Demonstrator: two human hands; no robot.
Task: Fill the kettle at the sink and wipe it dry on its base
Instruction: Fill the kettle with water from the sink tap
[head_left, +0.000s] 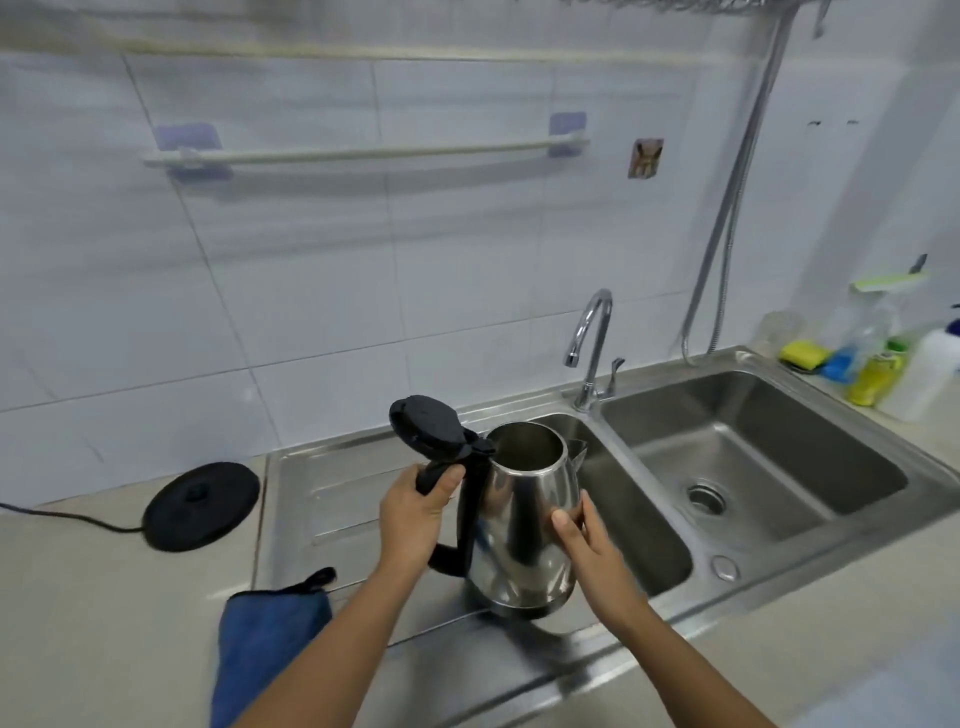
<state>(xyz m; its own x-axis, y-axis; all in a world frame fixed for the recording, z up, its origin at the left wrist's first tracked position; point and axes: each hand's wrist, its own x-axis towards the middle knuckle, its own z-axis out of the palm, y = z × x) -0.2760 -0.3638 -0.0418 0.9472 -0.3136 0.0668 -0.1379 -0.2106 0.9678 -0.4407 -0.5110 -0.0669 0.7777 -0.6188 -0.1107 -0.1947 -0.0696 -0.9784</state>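
A steel kettle (524, 525) with a black handle is held above the drainboard, at the left basin's near edge. Its black lid (427, 427) stands flipped open. My left hand (415, 514) is closed around the top of the handle. My right hand (587, 540) rests flat against the kettle's right side, fingers on the steel. The round black base (201, 505) lies on the counter to the left, its cord running off left. A blue cloth (262, 649) lies on the counter near the front edge. The chrome tap (589, 348) stands behind the basins.
The steel double sink has a small left basin (634, 525) and a larger right basin (753, 452) with a drain. Bottles and a yellow sponge (802, 354) crowd the far right corner. A towel rail (363, 153) is fixed on the tiled wall.
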